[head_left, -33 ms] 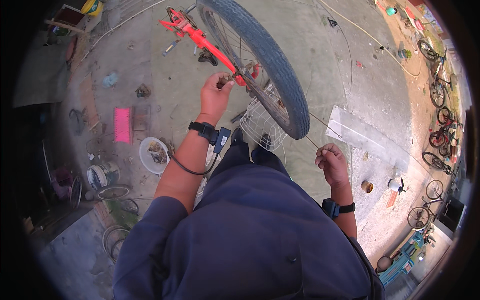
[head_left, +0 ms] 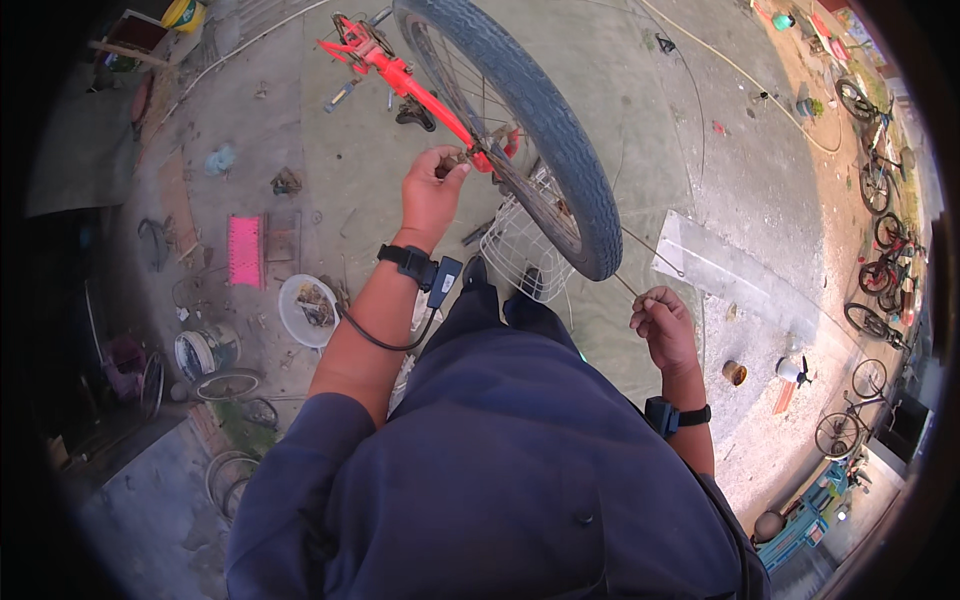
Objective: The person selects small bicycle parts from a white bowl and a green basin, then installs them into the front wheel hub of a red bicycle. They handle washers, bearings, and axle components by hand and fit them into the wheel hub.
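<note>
A bicycle with a red frame (head_left: 425, 100) and a dark front tyre (head_left: 545, 120) fills the upper middle, its frame tilted. My left hand (head_left: 435, 190) is closed at the red fork end beside the wheel hub, pinching something small I cannot make out. Lower right, my right hand (head_left: 665, 330) has fingertips closed on a thin metal rod (head_left: 628, 288), which runs up toward the tyre and is partly hidden by it. A white wire basket (head_left: 505, 245) is under the wheel, just beyond my shoes.
On the ground at left lie a pink plastic piece (head_left: 245, 250), a white basin (head_left: 300, 310), a bucket (head_left: 205, 350) and loose rims (head_left: 228, 385). A pale flat strip (head_left: 740, 280) lies at right. Several parked bicycles (head_left: 875, 185) line the right edge.
</note>
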### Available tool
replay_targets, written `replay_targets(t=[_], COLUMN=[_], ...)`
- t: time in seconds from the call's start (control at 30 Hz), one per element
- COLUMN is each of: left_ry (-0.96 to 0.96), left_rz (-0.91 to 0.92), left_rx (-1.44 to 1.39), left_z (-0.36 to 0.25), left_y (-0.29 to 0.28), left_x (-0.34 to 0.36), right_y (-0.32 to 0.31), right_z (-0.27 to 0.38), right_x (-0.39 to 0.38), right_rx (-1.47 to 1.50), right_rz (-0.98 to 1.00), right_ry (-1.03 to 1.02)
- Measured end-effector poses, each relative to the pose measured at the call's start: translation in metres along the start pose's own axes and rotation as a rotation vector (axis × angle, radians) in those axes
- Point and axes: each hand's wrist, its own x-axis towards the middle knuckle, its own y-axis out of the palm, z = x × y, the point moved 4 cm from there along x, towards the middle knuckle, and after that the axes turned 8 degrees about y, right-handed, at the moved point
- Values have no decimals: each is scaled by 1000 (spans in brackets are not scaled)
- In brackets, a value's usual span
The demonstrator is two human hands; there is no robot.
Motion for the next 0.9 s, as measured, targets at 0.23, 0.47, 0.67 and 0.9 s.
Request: replay_targets(t=[0.23,0.47,0.67,0.9], left_ry=[113,-30,-184,-309], left_rz=[38,44,18,-21], left_rx=[66,-74,-291,-359], left_z=[1,2,4,3], left_y=[2,9,12,16], left_x=[4,4,-3,-5], right_y=[18,22,25,24], right_z=[8,14,20,24], right_x=[9,16,25,30], right_rx=[-15,-30,-38,-39], right_rz=[-20,-33,-26,1], right_ry=[-9,10,4,-5])
